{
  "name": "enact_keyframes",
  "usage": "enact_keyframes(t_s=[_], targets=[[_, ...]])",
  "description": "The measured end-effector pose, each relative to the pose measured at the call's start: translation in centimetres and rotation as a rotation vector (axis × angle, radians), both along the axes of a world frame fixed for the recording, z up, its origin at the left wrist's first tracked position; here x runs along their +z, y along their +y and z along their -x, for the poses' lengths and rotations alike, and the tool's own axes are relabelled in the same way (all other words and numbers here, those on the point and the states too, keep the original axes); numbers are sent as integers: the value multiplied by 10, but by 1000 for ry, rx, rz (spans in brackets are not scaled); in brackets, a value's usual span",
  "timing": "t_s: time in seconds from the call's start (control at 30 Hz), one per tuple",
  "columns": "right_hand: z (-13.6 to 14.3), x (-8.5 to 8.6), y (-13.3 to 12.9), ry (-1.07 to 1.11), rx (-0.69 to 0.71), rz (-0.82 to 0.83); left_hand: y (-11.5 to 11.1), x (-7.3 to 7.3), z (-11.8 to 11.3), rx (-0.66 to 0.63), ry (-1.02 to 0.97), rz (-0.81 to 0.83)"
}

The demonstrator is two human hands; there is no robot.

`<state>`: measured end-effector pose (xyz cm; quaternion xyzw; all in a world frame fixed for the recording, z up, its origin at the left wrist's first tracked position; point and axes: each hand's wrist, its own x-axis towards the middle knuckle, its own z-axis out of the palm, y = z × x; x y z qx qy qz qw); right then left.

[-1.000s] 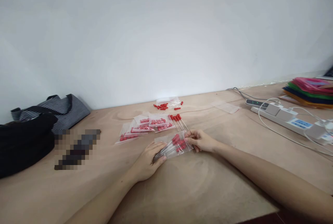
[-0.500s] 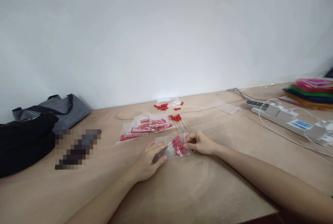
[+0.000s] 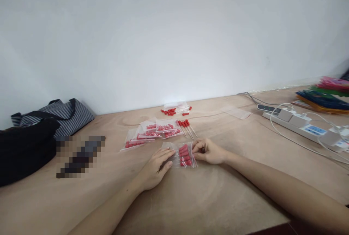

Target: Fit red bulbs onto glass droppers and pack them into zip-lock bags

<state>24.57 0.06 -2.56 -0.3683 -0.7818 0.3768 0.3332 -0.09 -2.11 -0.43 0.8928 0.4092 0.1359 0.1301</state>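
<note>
A clear zip-seal bag [image 3: 176,159] lies flat on the wooden table in front of me. Inside it are several small red caps [image 3: 184,151], side by side toward its right end. My left hand [image 3: 159,164] rests on the bag's left end with its fingers stretched out. At the other end, my right hand [image 3: 205,150] pinches the seal edge between thumb and fingers. Just beyond the bag lie several thin pale sticks with red ends [image 3: 187,125]. Filled zip-seal bags [image 3: 148,133] with red pieces overlap to the left of those sticks.
Loose red pieces [image 3: 171,111] lie by a clear bag near the wall. Another flat clear bag [image 3: 236,112] is farther right. A white power strip [image 3: 297,124] with cables and a pile of coloured sheets [image 3: 327,98] occupy the right. Striped and black bags [image 3: 77,115] stand left.
The red caps in the bag now lie in a neater row. My right hand has shifted slightly along the seal edge. At far right, the upper coloured sheets have moved.
</note>
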Motion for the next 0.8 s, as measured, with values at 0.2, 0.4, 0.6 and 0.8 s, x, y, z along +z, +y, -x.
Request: enact_keyframes(t_s=[0.2, 0.4, 0.6, 0.8], targets=[[-17, -1, 10, -113, -207, -146, 14, -1, 13, 17, 33, -176], [-15, -3, 9, -225, -79, -273, 7, 4, 6, -125, -115, -314], [-1, -2, 13, -286, -72, -344, -1, 2, -5, -308, -22, -438], [0, 0, 23, -292, 49, -369, 4, -4, -3, -389, 92, -667]])
